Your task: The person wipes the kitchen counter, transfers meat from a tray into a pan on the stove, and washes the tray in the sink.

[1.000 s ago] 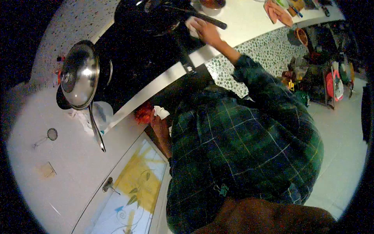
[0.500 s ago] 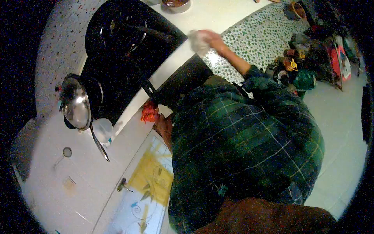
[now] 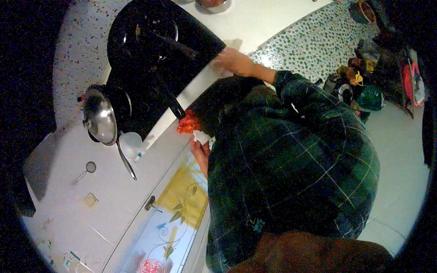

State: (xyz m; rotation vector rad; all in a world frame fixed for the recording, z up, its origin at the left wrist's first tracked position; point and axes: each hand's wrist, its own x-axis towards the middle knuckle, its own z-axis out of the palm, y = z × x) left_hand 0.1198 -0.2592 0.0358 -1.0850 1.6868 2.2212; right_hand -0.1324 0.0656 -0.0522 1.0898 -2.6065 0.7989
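Note:
My left hand (image 3: 200, 152) is low beside my body, its fingers closed on a crumpled white cloth (image 3: 201, 137). Just above it is a bunched red-orange thing (image 3: 188, 123) whose kind I cannot make out. My right hand (image 3: 233, 62) reaches over the pale counter edge (image 3: 195, 88) at the corner of the black stove (image 3: 150, 73). Motion smears its fingers, and anything under the palm is hidden. A dull beige patch (image 3: 234, 44) shows on the counter just beyond that hand. A dark pan handle (image 3: 174, 107) juts over the stove's front edge near the red-orange thing.
A shiny steel lid (image 3: 101, 116) leans at the stove's left end, beside a translucent plastic container (image 3: 132, 144). A metal bowl (image 3: 214, 4) stands on the far counter. A small strainer (image 3: 90, 167) lies lower left. Bottles and bags crowd the right, near a green bag (image 3: 371, 98).
My right hand has moved slightly left and down along the counter edge; the pale cloth seen under it before no longer shows clearly. My left hand has drawn away from the red-orange thing.

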